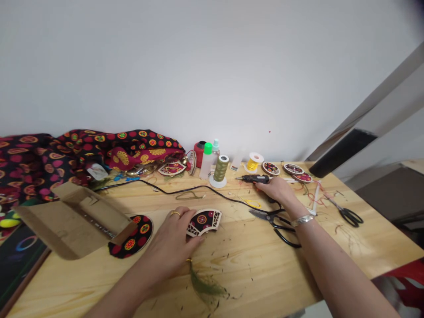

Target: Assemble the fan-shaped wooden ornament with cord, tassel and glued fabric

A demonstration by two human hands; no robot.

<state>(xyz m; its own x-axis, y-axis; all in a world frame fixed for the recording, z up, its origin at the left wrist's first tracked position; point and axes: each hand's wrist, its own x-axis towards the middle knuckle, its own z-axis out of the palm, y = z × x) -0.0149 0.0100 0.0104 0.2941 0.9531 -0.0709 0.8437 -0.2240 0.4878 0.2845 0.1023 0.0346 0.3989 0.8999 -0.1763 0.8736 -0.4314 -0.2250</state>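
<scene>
One fan-shaped piece (202,220) is counted in the left hand (175,234), one glue gun (255,178) at the right hand (281,191). Two pairs of scissors (266,215) (343,211) are found beside and right of the right wrist, with three oval pieces (270,168) (293,169) (303,177) beyond. Between the hands, farther off, two capped bottles (206,166) (216,145), one green spool (221,169) and one yellow spool (252,164) are counted

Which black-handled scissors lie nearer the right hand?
The black-handled metal scissors just below the right hand, left of its forearm; the other black-handled metal pair lies farther off, right of the forearm.
</scene>
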